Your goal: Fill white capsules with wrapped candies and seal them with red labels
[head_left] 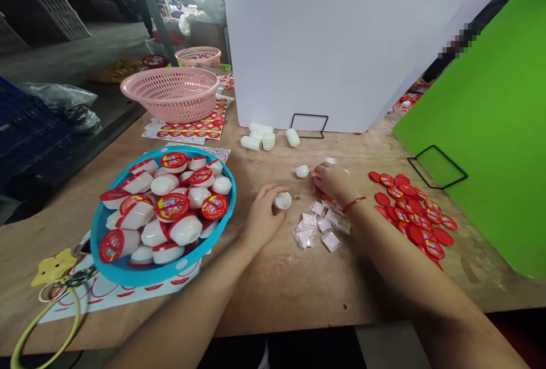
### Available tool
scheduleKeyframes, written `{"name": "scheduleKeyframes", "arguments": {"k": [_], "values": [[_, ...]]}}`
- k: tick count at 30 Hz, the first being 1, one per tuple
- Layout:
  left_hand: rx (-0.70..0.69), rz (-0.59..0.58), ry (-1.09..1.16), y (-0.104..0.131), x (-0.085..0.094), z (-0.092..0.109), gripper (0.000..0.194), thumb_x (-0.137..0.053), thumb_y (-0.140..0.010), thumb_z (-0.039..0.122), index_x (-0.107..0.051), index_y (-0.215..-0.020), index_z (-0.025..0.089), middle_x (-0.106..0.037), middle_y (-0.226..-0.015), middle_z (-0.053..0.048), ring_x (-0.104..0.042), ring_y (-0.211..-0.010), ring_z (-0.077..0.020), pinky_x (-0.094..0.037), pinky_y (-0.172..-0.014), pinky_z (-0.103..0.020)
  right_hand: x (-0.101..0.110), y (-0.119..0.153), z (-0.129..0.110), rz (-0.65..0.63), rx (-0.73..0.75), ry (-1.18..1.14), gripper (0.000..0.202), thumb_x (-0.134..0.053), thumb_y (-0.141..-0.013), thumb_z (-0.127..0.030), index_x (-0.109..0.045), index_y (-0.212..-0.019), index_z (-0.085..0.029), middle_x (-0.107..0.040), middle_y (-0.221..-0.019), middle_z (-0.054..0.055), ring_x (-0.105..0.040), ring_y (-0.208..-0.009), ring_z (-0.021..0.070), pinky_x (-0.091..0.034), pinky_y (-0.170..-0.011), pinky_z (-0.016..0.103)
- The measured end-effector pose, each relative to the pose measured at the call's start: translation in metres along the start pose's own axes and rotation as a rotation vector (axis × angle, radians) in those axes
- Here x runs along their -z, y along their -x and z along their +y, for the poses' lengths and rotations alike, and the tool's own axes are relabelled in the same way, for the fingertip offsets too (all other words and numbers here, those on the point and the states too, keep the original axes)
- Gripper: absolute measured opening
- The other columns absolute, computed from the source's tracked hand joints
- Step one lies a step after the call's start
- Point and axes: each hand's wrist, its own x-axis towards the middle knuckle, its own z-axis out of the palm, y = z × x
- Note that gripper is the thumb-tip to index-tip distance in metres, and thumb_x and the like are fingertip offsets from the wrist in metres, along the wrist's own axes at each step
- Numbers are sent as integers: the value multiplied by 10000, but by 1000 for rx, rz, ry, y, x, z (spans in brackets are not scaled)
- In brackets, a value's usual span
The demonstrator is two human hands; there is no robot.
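My left hand [265, 214] is wrapped round a small white cup [282, 200], its open top tilted toward me. My right hand [335, 181], with a red string bracelet at the wrist, reaches over a small red pile [323, 194]; its fingers are bent down, and what they grip, if anything, is hidden. Just left of those fingertips lies another white cup [302, 171]. Small clear packets with pale pink contents [310, 222] are spread between my two forearms. Red round lids [416, 215] lie to the right of my right forearm.
At the left stands a blue basin [232, 198] full of white cups with red lids. Behind it is a pink basket [170, 93]. More white cups [268, 141] lie by a white board [311, 45]. A green board [490, 130] leans at the right.
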Motion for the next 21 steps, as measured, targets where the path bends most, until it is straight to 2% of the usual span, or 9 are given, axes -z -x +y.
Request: {"name": "scheduleKeyframes", "arguments": {"k": [4, 6, 8, 10, 11, 13, 15, 17, 21], "values": [[70, 23, 97, 1, -1, -5, 483, -651, -730, 30, -632, -1178, 210, -654, -1189, -72, -642, -1098, -228, -534, -976, -396, 0, 3, 12, 67, -48, -16, 316, -513, -932, -225, -757, -1119, -152, -733, -1159, 157, -692, -1009, 273, -488, -843, 327], [102, 26, 160, 2, -1, -6, 482, -660, -730, 40, -629, -1181, 208, -655, -1199, -75, -657, -1057, -220, -558, -903, -362, 4, 11, 19, 187, -98, -122, 314, -531, -923, -229, -758, -1130, -164, -752, -1124, 132, -695, -1002, 261, -499, -870, 333], [133, 23, 179, 1, -1, -5, 477, -645, -725, 23, -650, -1165, 207, -644, -1212, -77, -665, -1010, -206, -562, -863, -345, 9, 24, 21, 362, -165, -396, 289, -574, -899, -259, -770, -1089, -164, -774, -1047, 110, -708, -943, 245, -520, -861, 343], [161, 16, 198, 1, 0, -1, 483, -631, -710, -3, -674, -1145, 203, -632, -1224, -81, -665, -1006, -202, -556, -885, -357, 15, 41, 13, 453, -174, -792, 263, -639, -862, -320, -780, -1032, -176, -788, -989, 88, -719, -875, 229, -546, -812, 346], [178, 6, 234, 1, 0, 2, 488, -643, -700, -5, -680, -1142, 198, -624, -1240, -87, -663, -1028, -208, -552, -908, -367, 18, 50, 4, 433, -145, -971, 258, -673, -840, -345, -782, -1013, -187, -791, -986, 79, -723, -868, 223, -555, -794, 342], [216, -35, 367, 2, 0, 7, 502, -713, -680, 32, -676, -1156, 186, -619, -1274, -102, -654, -1091, -229, -540, -956, -388, 23, 67, -16, 290, -48, -1227, 238, -740, -789, -355, -787, -972, -211, -795, -999, 64, -729, -887, 215, -568, -787, 333], [252, -104, 536, 3, 0, 12, 553, -794, -667, 114, -658, -1200, 175, -634, -1287, -114, -656, -1111, -239, -533, -977, -393, 23, 79, -38, 106, 32, -1331, 210, -782, -746, -335, -792, -921, -219, -800, -953, 53, -734, -861, 207, -579, -771, 325], [286, -201, 673, 5, 0, 16, 615, -829, -673, 182, -637, -1257, 172, -673, -1249, -109, -671, -1074, -230, -532, -962, -382, 20, 85, -56, 11, 66, -1338, 190, -784, -735, -321, -794, -889, -211, -800, -917, 51, -734, -821, 199, -585, -747, 320], [311, -269, 829, 6, 1, 18, 506, -815, -739, 262, -669, -1214, 169, -723, -1153, -77, -678, -1024, -203, -519, -938, -340, 9, 85, -71, 123, 53, -1277, 172, -717, -777, -291, -795, -908, -211, -802, -947, 48, -734, -823, 189, -583, -750, 309]]}}
